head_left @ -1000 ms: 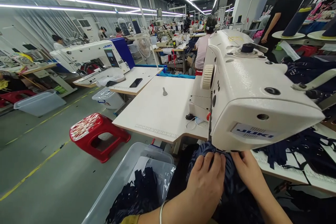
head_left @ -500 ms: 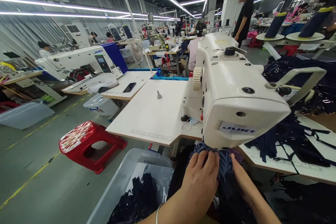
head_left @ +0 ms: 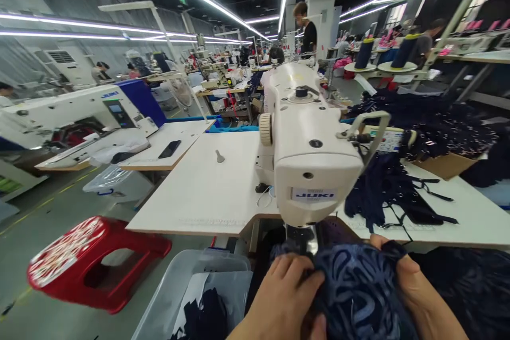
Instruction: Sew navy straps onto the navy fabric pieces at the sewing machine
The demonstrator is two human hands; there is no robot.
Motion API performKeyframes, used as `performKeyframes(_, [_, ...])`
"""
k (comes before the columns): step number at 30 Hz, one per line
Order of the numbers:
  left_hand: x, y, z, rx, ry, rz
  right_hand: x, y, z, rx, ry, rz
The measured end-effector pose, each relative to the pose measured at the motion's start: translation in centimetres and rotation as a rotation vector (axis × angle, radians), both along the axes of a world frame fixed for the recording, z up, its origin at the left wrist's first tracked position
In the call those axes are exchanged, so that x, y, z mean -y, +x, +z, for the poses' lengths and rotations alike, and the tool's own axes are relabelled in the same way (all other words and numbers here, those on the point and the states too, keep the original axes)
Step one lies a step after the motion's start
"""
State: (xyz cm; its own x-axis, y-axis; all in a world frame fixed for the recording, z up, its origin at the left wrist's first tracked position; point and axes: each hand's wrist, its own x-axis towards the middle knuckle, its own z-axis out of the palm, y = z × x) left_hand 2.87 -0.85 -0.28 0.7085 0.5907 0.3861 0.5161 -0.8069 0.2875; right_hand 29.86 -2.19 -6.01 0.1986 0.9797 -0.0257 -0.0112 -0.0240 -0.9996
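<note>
Dark blue patterned fabric (head_left: 362,287) bulges up between my hands, just below the head of a white JUKI sewing machine (head_left: 314,170). My left hand (head_left: 285,289) grips the left side of the fabric, fingers curled over it close to the needle area. At the right edge, my right hand (head_left: 414,276) pinches the cloth between thumb and fingers. Part of the needle area shows above the fabric, but the needle itself I cannot make out.
Left of the machine, a white table (head_left: 199,186) bears a small grey metal piece (head_left: 219,156). A clear bin (head_left: 159,281) with dark pieces stands below, beside a red stool (head_left: 115,276). Navy straps (head_left: 374,186) and a dark phone (head_left: 424,210) lie on the right.
The view has turned right. The fabric has come out from under the machine head toward me and spread, its pattern now visible. My right hand has moved right, farther from my left.
</note>
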Motion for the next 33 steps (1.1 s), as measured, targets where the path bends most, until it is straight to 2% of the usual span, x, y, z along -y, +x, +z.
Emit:
performKeyframes(2, [0.3,0.4,-0.6,0.173,-0.141,-0.024,0.8,-0.7,3.0,0.034,0.04,0.141])
performKeyframes(5, [0.3,1.6,-1.4,0.396,-0.548,-0.103,2.0,-3.8,6.7,0.324,0.086,0.273])
performKeyframes(7, [0.1,2.2,-1.4,0.447,-0.78,-0.147,2.2,-5.4,8.0,0.413,0.112,0.402])
performKeyframes(9, [-0.4,2.2,-0.9,0.443,-0.852,-0.04,1.6,-5.3,8.1,0.437,0.105,0.436])
performKeyframes(11, [-1.1,1.7,-0.1,0.426,-0.762,0.118,0.0,-3.2,7.1,0.474,0.055,0.29])
performKeyframes(13, [-2.0,1.0,0.6,0.383,-0.606,0.2,-2.4,0.3,5.1,0.606,-0.024,-0.149])
performKeyframes(14, [-2.4,0.8,0.9,0.347,-0.513,0.214,-3.6,2.2,4.0,0.637,-0.056,-0.288])
performKeyframes(16, [-3.3,0.7,1.0,0.257,-0.3,0.229,-5.7,5.5,1.8,0.658,-0.098,-0.441])
performKeyframes(17, [-3.7,0.7,0.9,0.212,-0.182,0.234,-6.5,6.7,0.9,0.655,-0.111,-0.474])
performKeyframes(20, [-4.6,1.1,0.3,0.112,0.139,0.246,-7.3,8.7,-0.4,0.609,-0.101,-0.49])
performKeyframes(23, [-4.8,1.2,-0.2,0.116,0.32,0.23,-6.5,8.8,0.0,0.501,-0.067,-0.464])
performKeyframes(25, [-4.8,1.0,-0.3,0.123,0.333,0.13,-5.7,7.9,0.8,0.378,-0.053,-0.412])
performKeyframes(28, [-4.4,0.6,-0.1,0.115,0.252,0.018,-4.6,5.1,2.2,0.159,-0.036,-0.308])
performKeyframes(31, [-3.6,0.5,-0.1,0.093,0.215,0.021,-3.7,0.6,3.2,-0.02,-0.056,-0.174])
performKeyframes(33, [-3.0,0.8,-0.3,0.088,0.209,0.031,-3.2,-2.5,3.6,-0.16,-0.119,-0.007])
